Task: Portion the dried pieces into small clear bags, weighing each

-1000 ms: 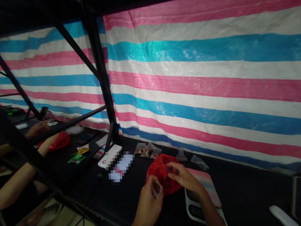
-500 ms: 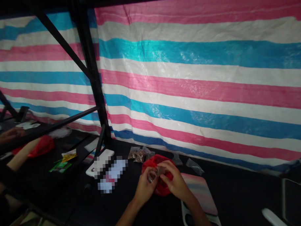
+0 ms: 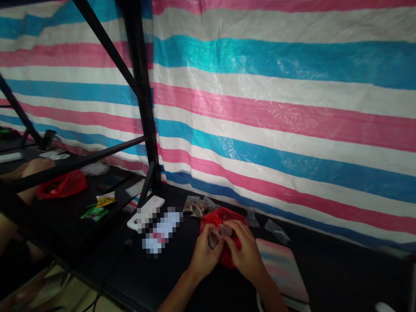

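pinching a small clear packet (image 3: 215,237) between them, the left hand (image 3: 204,258) and right hand (image 3: 245,255) curl closed, fingers clenched on it, right fingers also pressing one red plastic bag (image 3: 219,215) beneath. the bag sits on a black table (image 3: 178,284), just beside a striped mat (image 3: 282,271), two clear bags (image 3: 277,231) and brown-filled packets (image 3: 199,207), their count unclear.

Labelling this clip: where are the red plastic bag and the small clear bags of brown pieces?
red plastic bag (image 3: 222,215), head view, its top fold.
small clear bags of brown pieces (image 3: 200,207), head view, middle of the pile.
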A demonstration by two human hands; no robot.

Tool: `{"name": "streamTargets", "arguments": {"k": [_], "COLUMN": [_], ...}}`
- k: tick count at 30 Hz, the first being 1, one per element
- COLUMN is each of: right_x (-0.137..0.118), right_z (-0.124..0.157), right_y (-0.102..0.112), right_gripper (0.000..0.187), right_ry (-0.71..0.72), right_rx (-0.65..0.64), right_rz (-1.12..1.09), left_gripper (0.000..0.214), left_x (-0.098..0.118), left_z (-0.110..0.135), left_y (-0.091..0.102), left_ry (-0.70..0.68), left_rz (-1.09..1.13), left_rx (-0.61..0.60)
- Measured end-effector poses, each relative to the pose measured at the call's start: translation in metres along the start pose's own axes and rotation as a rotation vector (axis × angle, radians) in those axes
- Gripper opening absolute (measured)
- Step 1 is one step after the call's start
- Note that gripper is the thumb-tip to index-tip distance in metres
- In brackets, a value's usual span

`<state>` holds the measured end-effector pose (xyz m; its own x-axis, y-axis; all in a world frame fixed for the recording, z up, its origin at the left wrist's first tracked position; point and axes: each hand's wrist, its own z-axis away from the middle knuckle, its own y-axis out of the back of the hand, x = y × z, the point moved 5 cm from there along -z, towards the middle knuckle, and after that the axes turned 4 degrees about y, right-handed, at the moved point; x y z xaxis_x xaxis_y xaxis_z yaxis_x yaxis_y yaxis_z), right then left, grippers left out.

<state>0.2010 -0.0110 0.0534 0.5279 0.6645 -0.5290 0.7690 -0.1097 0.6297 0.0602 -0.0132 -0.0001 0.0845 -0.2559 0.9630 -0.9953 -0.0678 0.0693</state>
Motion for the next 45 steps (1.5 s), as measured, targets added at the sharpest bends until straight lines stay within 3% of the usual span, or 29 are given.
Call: {"name": "streamTargets", "arguments": {"k": [2, 4, 7, 9, 13, 15, 18, 23, 31, 37, 41, 45], "right_x": [0.008, 0.013, 0.011, 0.002, -0.022, -0.027, -0.021, -0.002, 0.009, 0.019, 0.021, 0.022], "right_z": [0.000, 0.000, 0.002, 0.002, 0.001, 0.000, 0.000, -0.002, 0.002, 0.000, 0.000, 0.000], "right_y": [0.006, 0.006, 0.001, -0.002, -0.014, -0.019, -0.018, -0.002, 0.000, 0.001, 0.002, 0.001], "right_gripper": [0.026, 0.026, 0.039, 0.044, 0.020, 0.009, 0.012, 0.012, 0.032, 0.014, 0.018, 0.020], "right_ry": [0.002, 0.014, 0.042, 0.043, 0.034, 0.041, 0.033, -0.015, -0.039, -0.140, -0.164, -0.159], "right_rx": [0.061, 0.045, -0.025, -0.004, -0.036, -0.055, -0.010, -0.003, -0.289, -0.227, -0.193, -0.184], "right_rz": [0.038, 0.075, 0.108, 0.095, 0.080, 0.095, 0.109, 0.153, 0.135, 0.172, 0.181, 0.173], "left_gripper": [0.018, 0.025, 0.043, 0.050, 0.055, 0.055, 0.053, 0.021, 0.013, 0.021, 0.029, 0.020], "left_x": [-0.003, -0.006, -0.014, -0.019, -0.025, -0.024, -0.017, -0.007, -0.013, -0.016, -0.016, -0.017], "left_z": [0.001, 0.003, 0.004, 0.005, 0.006, 0.007, 0.007, 0.003, -0.002, -0.003, -0.004, -0.005], "left_y": [0.001, 0.003, 0.007, 0.011, 0.012, 0.011, 0.013, 0.014, 0.018, 0.018, 0.016, 0.015], "left_ry": [-0.004, -0.019, -0.061, -0.082, -0.084, -0.072, -0.041, -0.093, -0.046, -0.019, -0.034, -0.030], "left_rz": [-0.028, -0.052, -0.101, -0.123, -0.101, -0.119, -0.223, -0.451, -0.605, -0.660, -0.665, -0.677], "left_rx": [0.054, 0.105, 0.188, 0.233, 0.191, 0.166, 0.207, 0.200, 0.230, 0.219, 0.187, 0.177]}}
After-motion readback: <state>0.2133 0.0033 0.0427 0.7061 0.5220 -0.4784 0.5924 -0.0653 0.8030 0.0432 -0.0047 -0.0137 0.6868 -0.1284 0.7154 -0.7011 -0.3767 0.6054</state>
